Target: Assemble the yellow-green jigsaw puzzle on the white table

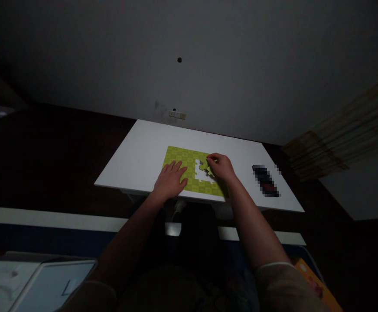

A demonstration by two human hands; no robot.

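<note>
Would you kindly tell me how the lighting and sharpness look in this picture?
Head view: dim overall, white table brightest, floor nearly black; a pixelated patch at the table's right; green puzzle and left hand legible, fine detail by the right hand unclear.

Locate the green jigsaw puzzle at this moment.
In the head view, the green jigsaw puzzle lies on the white table, by its near edge, with the left hand on the puzzle's left part and the right hand over its right part.
</note>
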